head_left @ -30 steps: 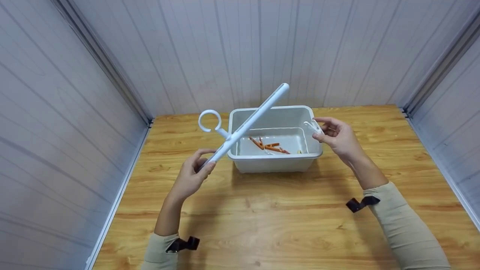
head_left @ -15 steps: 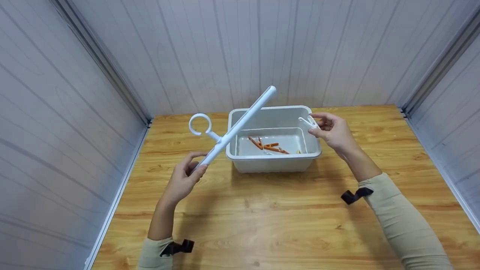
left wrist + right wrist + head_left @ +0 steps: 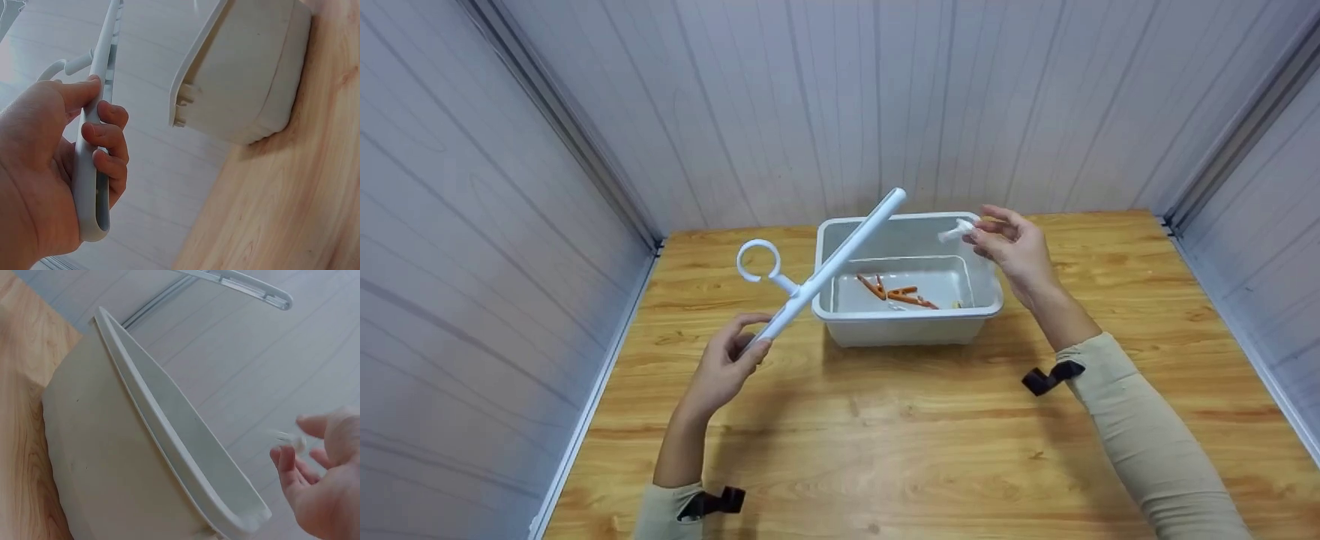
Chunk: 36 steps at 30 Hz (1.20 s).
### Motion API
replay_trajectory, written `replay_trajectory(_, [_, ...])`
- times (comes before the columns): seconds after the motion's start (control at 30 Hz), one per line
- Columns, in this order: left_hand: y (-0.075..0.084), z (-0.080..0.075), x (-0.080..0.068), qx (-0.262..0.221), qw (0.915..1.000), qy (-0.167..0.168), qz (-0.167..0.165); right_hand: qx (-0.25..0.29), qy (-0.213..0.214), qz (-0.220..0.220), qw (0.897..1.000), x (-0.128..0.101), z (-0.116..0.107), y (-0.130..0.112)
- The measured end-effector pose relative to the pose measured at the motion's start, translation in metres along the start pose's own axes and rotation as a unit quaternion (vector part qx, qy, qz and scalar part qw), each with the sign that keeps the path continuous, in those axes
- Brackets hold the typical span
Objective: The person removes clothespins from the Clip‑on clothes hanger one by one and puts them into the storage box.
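A white hanger [image 3: 840,259], a straight slotted bar with an open ring hook, slants up and to the right. My left hand [image 3: 724,367] grips its lower end; in the left wrist view the fingers wrap the bar and the thumb presses on top. Above the right side of the bin, my right hand [image 3: 1016,251] holds a small white clothespin [image 3: 956,230] at its fingertips. The clothespin is blurred, and in the right wrist view it lies between thumb and fingers, mostly see-through with blur. Orange clothespins [image 3: 906,298] lie in the white bin [image 3: 907,313].
The bin stands on a wood-grain table [image 3: 855,435], close to the panelled back wall [image 3: 840,105]. A few small pale pieces lie among the orange clothespins. The hanger's bar crosses over the bin's left rim. Side walls flank the table.
The right hand has moved left and farther back over the bin, and its clothespin has turned. The hanger has shifted left with the left hand, its far end now lower.
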<state>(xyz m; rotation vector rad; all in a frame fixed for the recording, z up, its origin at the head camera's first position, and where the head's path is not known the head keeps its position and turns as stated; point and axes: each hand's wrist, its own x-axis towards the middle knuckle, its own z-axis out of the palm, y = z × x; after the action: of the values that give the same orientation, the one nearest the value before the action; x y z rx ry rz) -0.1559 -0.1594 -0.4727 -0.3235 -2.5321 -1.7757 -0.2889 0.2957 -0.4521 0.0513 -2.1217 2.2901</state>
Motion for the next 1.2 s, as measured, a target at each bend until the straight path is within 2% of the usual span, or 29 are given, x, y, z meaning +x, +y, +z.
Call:
replay_trajectory(0.1, [-0.002,0.0,-0.001,-0.001,1.0,-0.005,0.001,0.037,-0.025,-0.029,0.999,-0.001,0.001,0.001])
replay_trajectory(0.3, [-0.005,0.0,-0.003,-0.003,0.9998,-0.018,-0.004,0.053,-0.049,-0.051,0.996,-0.004,-0.001,0.003])
replay_trajectory(0.5, [-0.008,0.0,-0.004,0.013,0.9992,-0.037,0.007,0.04,-0.056,-0.053,0.996,-0.006,-0.005,0.003])
replay_trajectory(0.8, [-0.008,0.0,-0.006,0.026,0.9969,-0.069,0.029,0.028,-0.088,-0.057,0.994,-0.012,-0.018,-0.003])
replay_trajectory(1.2, [-0.008,0.009,-0.008,0.049,0.9864,-0.156,0.017,0.02,-0.091,-0.059,0.994,-0.024,-0.037,0.002])
